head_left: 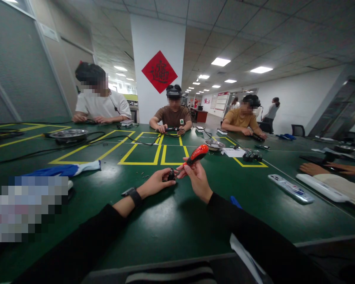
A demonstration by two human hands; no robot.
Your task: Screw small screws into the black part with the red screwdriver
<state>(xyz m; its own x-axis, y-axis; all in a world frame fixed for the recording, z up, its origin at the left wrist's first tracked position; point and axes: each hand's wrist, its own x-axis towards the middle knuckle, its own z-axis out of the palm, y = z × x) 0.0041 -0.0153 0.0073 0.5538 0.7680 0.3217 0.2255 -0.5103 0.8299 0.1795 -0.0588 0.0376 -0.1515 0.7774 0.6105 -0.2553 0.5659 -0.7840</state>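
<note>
Left hand (159, 183) closed on small black part (171, 174); right hand (197, 176), beside it, grips red-black screwdriver (197, 154).

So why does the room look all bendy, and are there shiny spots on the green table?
Head view: walls and ceiling lean and stretch toward the edges, like a wide lens does; pale glare shines on the green table below the left hand; the ceiling lights look bright white; faces are hidden by blocky squares.

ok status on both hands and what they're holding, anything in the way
Left hand: gripping small black cylindrical part. Right hand: holding red-and-black-handled screwdriver, shaft angled toward part. Nothing visible between them.
</note>
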